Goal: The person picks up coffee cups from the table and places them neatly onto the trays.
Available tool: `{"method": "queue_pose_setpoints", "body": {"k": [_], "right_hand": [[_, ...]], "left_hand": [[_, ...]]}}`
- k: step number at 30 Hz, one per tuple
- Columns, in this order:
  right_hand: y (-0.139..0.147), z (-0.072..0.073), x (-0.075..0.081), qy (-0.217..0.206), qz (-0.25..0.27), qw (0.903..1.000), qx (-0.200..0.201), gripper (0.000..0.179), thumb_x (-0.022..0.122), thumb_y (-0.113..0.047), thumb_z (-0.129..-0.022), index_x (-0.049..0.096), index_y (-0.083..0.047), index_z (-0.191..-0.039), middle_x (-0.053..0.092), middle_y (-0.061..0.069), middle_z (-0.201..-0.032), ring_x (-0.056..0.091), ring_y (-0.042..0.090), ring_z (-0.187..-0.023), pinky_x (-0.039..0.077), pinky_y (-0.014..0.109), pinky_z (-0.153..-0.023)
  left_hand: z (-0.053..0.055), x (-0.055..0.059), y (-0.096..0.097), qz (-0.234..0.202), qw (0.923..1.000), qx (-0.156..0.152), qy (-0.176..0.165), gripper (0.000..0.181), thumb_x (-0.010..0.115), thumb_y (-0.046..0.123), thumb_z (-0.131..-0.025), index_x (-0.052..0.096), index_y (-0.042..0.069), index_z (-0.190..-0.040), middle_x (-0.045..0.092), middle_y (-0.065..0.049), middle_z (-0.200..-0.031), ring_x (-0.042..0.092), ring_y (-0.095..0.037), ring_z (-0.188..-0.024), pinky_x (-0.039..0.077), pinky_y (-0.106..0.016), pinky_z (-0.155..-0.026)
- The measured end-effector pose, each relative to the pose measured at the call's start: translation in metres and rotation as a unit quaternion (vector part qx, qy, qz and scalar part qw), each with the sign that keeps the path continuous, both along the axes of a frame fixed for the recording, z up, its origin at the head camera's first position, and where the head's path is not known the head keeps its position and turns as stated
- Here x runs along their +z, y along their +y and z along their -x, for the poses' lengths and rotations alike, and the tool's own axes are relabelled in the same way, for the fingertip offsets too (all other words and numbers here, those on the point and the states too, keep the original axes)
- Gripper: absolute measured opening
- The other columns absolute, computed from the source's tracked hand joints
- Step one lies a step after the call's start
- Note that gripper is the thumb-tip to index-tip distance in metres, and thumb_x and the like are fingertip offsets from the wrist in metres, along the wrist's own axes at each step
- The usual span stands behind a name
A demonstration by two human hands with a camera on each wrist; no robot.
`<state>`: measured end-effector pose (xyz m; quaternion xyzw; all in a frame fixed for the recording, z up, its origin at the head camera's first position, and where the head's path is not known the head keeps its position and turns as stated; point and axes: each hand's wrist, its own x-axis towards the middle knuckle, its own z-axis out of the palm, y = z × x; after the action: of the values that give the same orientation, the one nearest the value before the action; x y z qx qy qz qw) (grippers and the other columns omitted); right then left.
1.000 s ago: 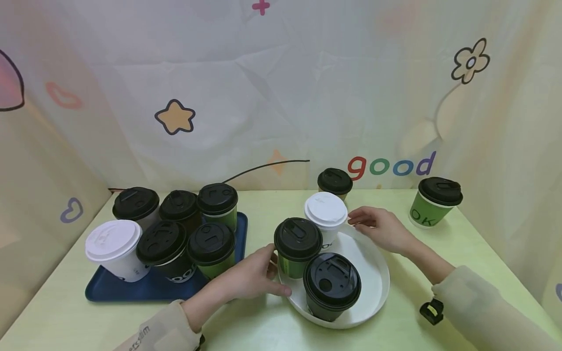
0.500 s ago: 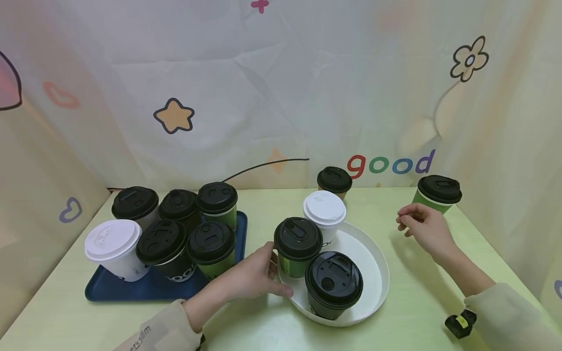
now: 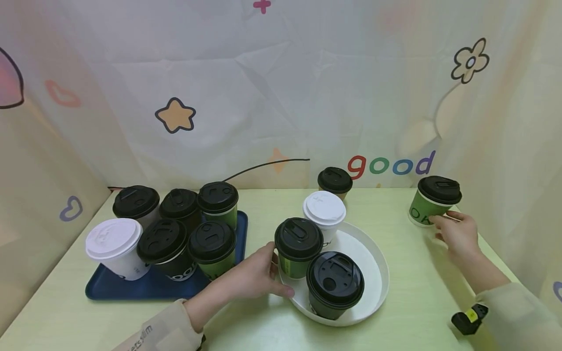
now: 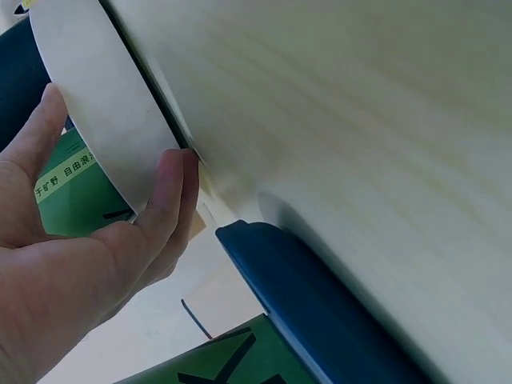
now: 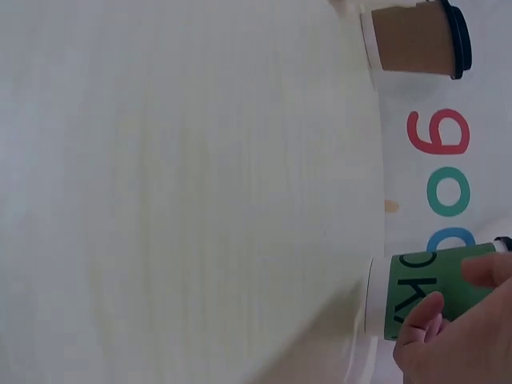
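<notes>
My left hand (image 3: 259, 273) rests against the left side of the round white tray (image 3: 373, 292). In the left wrist view, its thumb is by the rim and its fingertips (image 4: 180, 160) touch the outer wall low down. On this tray stand a green cup (image 3: 293, 267) with a black lid, a black-lidded dark cup (image 3: 329, 307) and a white cup (image 3: 326, 226). My right hand (image 3: 458, 234) is at the green "OK" cup (image 3: 423, 207), thumb in front of it and fingers by its right side. Whether they touch it, I cannot tell.
A blue rectangular tray (image 3: 131, 291) at the left bears several lidded cups, one with a white lid (image 3: 113, 238). A brown cup (image 5: 416, 38) with a black lid stands at the back by the printed curtain (image 3: 263, 97).
My right hand has left the round tray's right edge and moved right to the green "OK" cup. The left hand has stayed at the tray. The cups stand almost as before.
</notes>
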<state>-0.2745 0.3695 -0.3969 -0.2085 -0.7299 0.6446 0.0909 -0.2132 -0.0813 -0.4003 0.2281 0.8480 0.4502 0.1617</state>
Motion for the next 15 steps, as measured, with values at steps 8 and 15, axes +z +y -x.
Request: {"method": "queue_pose_setpoints", "body": {"k": [8, 15], "right_hand": [[0.006, 0.013, 0.000, -0.039, -0.051, 0.9978, 0.016, 0.103, 0.072, -0.024, -0.097, -0.004, 0.003, -0.161, 0.009, 0.026, -0.164, 0.036, 0.038, -0.137, 0.034, 0.039, -0.115], [0.006, 0.026, 0.003, 0.048, 0.022, 0.9984, 0.021, 0.076, 0.083, -0.010, -0.088, 0.038, -0.019, -0.149, 0.043, -0.011, -0.130, 0.020, 0.025, -0.150, 0.011, 0.039, -0.123]], "left_hand": [[0.000, -0.002, 0.000, -0.006, 0.9999, 0.006, -0.008, 0.077, 0.096, 0.015, -0.073, 0.045, -0.003, -0.129, 0.055, -0.012, -0.098, 0.053, -0.025, -0.088, 0.046, -0.034, -0.072], [0.001, -0.002, -0.001, -0.007, 1.0000, 0.000, -0.005, 0.076, 0.096, 0.014, -0.073, 0.045, -0.002, -0.128, 0.055, -0.013, -0.096, 0.052, -0.024, -0.086, 0.045, -0.033, -0.070]]}}
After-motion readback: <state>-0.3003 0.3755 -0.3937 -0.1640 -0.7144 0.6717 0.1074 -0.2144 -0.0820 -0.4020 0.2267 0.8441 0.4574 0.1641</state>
